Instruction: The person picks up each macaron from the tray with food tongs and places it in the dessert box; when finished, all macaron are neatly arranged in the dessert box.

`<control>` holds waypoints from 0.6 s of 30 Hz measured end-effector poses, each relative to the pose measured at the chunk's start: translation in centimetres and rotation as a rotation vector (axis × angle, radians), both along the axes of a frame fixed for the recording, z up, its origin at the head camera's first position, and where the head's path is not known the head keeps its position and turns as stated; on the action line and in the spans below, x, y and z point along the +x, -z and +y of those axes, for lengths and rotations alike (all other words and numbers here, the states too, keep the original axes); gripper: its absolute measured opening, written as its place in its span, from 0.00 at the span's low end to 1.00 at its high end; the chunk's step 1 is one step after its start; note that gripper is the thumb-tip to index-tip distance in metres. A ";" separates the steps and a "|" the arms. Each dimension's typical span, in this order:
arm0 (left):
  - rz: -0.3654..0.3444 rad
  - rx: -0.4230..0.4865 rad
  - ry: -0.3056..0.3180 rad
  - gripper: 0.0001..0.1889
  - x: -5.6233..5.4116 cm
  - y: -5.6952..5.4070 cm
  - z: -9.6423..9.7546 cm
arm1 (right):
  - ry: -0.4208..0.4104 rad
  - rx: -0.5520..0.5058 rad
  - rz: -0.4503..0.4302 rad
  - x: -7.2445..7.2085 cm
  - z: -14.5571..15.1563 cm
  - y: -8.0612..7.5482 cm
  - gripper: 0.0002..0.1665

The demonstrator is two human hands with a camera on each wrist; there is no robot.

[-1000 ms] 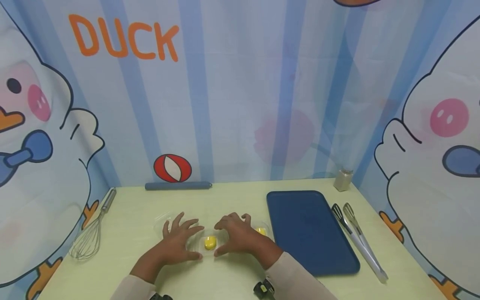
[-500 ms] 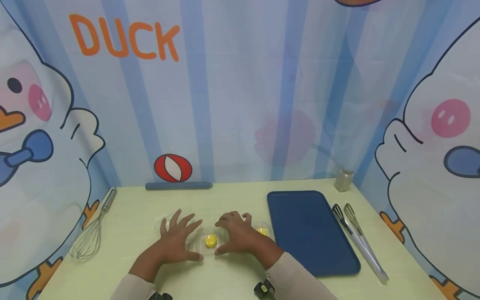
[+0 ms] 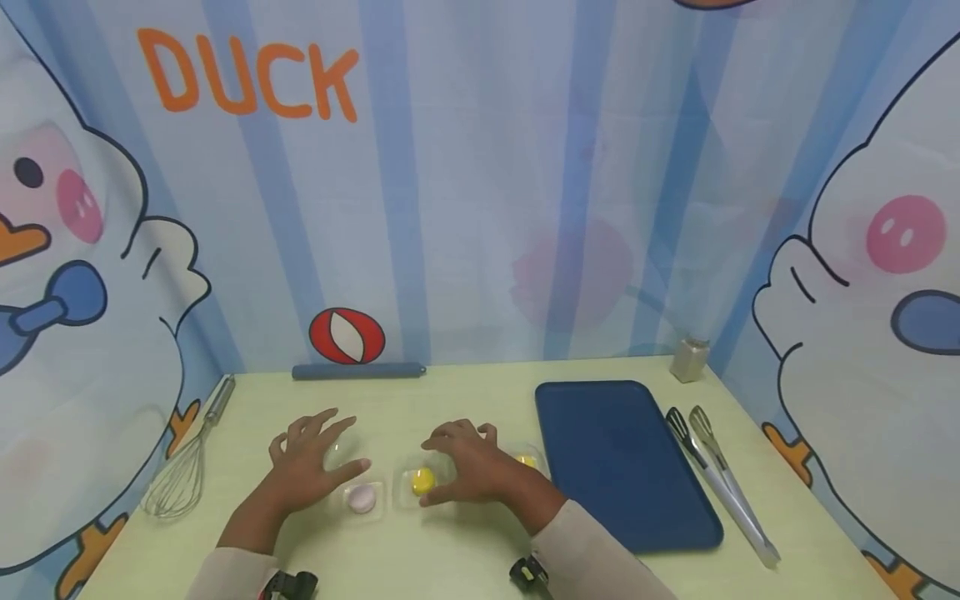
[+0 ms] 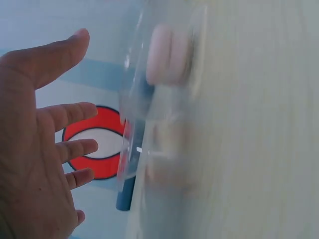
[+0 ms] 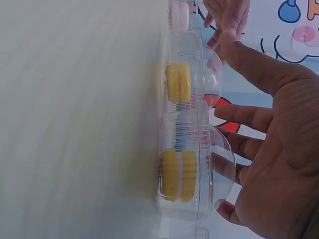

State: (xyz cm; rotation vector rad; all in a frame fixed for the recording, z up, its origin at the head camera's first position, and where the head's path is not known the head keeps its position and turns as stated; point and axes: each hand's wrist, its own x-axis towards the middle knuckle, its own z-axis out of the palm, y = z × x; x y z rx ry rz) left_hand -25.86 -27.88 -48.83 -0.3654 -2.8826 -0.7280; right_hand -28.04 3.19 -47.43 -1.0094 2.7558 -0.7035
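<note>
My left hand [image 3: 303,471] hovers with spread fingers beside a clear plastic box holding a pale pink macaron [image 3: 362,498]. That pink macaron [image 4: 167,55] shows through its box in the left wrist view, apart from the fingers. My right hand [image 3: 480,471] arches over the clear boxes to its right. Its thumb and index tip lie near a yellow macaron [image 3: 423,481] in its own box. In the right wrist view, two yellow macarons sit in domed clear boxes [image 5: 203,164], the fingers beside the domes; contact is unclear. A second yellow macaron [image 3: 527,460] is partly hidden behind the right wrist.
A blue tray [image 3: 626,467] lies to the right, with metal tongs [image 3: 720,483] beside it. Along the back are a grey-blue rolling pin [image 3: 358,372] and a small metal shaker [image 3: 689,360]. A whisk [image 3: 183,467] lies at the left edge of the table.
My left hand has moved left, away from the middle yellow macaron, uncovering the boxed pink macaron. The right hand has stayed nearly in place.
</note>
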 end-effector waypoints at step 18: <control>0.027 0.043 -0.008 0.37 -0.7 2.5 -5.0 | 0.112 -0.048 -0.125 -3.0 -3.5 -0.7 0.38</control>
